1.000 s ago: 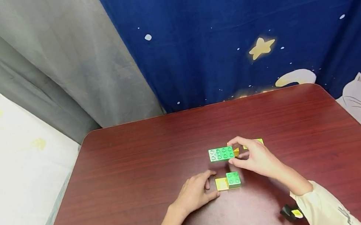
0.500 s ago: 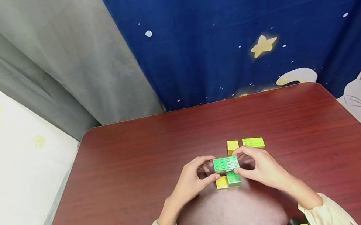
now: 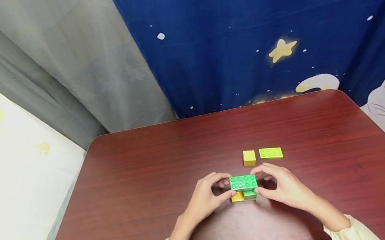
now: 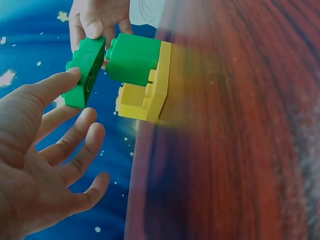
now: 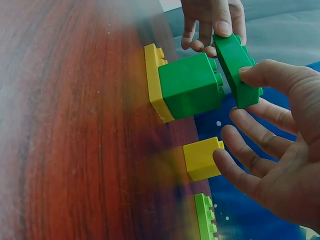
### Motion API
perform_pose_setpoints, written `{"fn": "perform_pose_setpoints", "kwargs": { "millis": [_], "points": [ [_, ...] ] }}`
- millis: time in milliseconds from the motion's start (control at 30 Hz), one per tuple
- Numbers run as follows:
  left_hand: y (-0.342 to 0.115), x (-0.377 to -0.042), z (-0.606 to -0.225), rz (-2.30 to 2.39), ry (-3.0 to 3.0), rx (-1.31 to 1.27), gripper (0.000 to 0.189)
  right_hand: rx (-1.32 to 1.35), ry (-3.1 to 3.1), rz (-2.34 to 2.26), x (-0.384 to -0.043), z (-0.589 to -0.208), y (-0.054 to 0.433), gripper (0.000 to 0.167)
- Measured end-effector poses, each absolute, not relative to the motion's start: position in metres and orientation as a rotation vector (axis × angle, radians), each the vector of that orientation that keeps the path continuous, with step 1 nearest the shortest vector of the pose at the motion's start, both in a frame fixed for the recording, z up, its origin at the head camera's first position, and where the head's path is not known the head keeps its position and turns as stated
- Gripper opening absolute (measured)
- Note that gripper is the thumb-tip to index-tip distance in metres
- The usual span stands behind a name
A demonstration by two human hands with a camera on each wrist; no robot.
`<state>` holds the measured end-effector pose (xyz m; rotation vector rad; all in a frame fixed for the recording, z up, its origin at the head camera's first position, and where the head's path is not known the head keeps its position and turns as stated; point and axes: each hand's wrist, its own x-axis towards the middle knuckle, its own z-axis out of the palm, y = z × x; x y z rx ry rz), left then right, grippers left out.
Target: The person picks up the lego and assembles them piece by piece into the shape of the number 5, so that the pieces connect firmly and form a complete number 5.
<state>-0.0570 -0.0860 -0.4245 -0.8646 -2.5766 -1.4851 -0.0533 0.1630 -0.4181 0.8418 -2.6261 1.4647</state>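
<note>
A long green toy building brick [image 3: 243,183] is held level between both hands. My left hand [image 3: 206,196] pinches its left end between thumb and index finger. On the right end, my right hand [image 3: 286,187] does the same. The other fingers of both hands spread loosely in the wrist views. Under the long brick, a squarer green brick [image 5: 187,85] sits on one half of a yellow plate [image 4: 165,72]. A narrow gap shows between the squarer brick's studs and the long brick in the right wrist view. The plate's left half [image 3: 237,197] bears no green brick.
Behind the hands, a yellow cube-shaped brick [image 3: 249,158] stands on the dark red table [image 3: 155,167]. Beside it on the right lies a lime-green studded plate [image 3: 270,153]. A blue patterned curtain [image 3: 224,53] hangs beyond the table's far edge.
The right hand has brought the long green brick toward the person, over the yellow plate. The left hand has taken hold of its left end, and both hands have lowered it.
</note>
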Motion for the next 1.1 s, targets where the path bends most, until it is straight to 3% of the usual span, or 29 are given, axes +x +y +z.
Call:
{"fn": "perform_pose_setpoints", "kwargs": {
  "millis": [1100],
  "points": [
    [-0.0879,-0.0493,-0.4283,-1.407,-2.679,-0.828,0.032,0.937,-2.531,1.338,-0.0487,-0.4256,0.1637,0.038]
  ]
}}
